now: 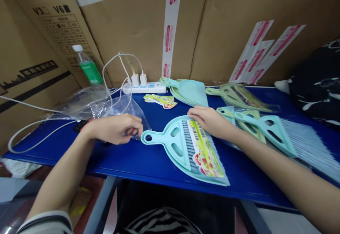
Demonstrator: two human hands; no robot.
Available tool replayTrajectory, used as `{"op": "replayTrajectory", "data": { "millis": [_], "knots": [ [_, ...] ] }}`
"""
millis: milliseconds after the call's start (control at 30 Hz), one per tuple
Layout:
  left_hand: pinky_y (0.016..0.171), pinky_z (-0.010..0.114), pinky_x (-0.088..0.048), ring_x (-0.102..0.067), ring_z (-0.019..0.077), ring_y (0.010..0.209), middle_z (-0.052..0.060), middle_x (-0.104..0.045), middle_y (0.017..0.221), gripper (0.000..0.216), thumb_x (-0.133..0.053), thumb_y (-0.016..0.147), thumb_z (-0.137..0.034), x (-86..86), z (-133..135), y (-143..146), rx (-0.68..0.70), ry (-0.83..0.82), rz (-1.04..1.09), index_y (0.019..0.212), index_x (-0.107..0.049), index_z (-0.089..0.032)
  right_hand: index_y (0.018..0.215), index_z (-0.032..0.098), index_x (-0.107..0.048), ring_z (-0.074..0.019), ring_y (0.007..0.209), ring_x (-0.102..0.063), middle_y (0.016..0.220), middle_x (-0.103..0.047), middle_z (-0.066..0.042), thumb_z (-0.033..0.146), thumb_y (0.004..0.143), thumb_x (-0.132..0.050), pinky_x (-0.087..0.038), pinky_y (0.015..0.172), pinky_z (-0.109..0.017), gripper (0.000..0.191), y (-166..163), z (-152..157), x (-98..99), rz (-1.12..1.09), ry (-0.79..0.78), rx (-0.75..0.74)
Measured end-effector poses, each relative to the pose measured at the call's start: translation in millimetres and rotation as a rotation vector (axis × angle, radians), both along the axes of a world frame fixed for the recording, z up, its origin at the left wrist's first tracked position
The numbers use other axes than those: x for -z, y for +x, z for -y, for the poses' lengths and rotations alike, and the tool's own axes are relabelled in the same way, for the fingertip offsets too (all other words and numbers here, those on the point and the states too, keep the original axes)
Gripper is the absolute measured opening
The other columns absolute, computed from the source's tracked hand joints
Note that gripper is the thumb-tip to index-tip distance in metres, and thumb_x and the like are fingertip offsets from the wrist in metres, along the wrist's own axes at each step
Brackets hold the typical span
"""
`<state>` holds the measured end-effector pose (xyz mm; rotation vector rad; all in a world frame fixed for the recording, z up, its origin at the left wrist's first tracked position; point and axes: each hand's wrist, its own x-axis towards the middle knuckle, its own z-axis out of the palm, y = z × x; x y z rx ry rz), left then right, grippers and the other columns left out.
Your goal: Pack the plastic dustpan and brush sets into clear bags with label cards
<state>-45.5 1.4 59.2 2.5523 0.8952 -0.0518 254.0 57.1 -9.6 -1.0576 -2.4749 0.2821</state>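
Note:
A mint-green dustpan point(170, 120) lies in front of me on the blue table, its looped handle pointing left. Nested in it is a small brush point(187, 143) with grey-blue bristles, and a yellow-green printed card point(204, 149) rests across them. My right hand point(207, 119) is closed on the dustpan's far rim, fingers bent over the edge. Beside the handle loop, my left hand point(120, 127) has its fingers curled in a pinch. What the pinch holds, if anything, is hidden; a clear plastic bag point(130, 106) lies just behind that hand.
More dustpans point(191, 89) are stacked at the back, and a bagged green set point(239, 96) lies right of them. Brushes point(281, 131) lie under my right forearm. Loose cards point(160, 100), a power strip point(148, 88), white cables point(106, 71) and a bottle point(89, 67) stand before cardboard.

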Motion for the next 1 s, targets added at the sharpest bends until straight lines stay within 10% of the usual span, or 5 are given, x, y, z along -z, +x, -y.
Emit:
{"op": "replayTrajectory", "data": {
  "millis": [433,1000],
  "knots": [
    [0.065,0.022,-0.046,-0.057,0.0137,0.069,0.002,-0.062,0.078,0.023,-0.065,0.074,-0.009,1.8,13.6,12.3,0.167,-0.386,0.088,0.091,-0.069,-0.023,0.072,0.025,-0.051,-0.0162,0.055,-0.054,0.06,-0.06,0.001,0.024,0.086,-0.032,-0.039,0.052,-0.026,0.024,8.9,0.8,-19.7,-0.046,-0.11,0.124],
    [0.058,0.021,-0.038,-0.049,0.0096,0.06,-0.001,-0.055,0.073,0.017,-0.047,0.086,-0.009,15.7,-1.0,8.4,0.025,-0.024,0.012,0.077,-0.059,-0.018,0.071,0.025,-0.052,-0.017,0.053,-0.057,0.058,-0.061,0.001,0.027,0.087,-0.032,-0.041,0.049,-0.027,0.026,13.1,-3.8,-12.7,-0.009,-0.127,0.159]
  ]
}}
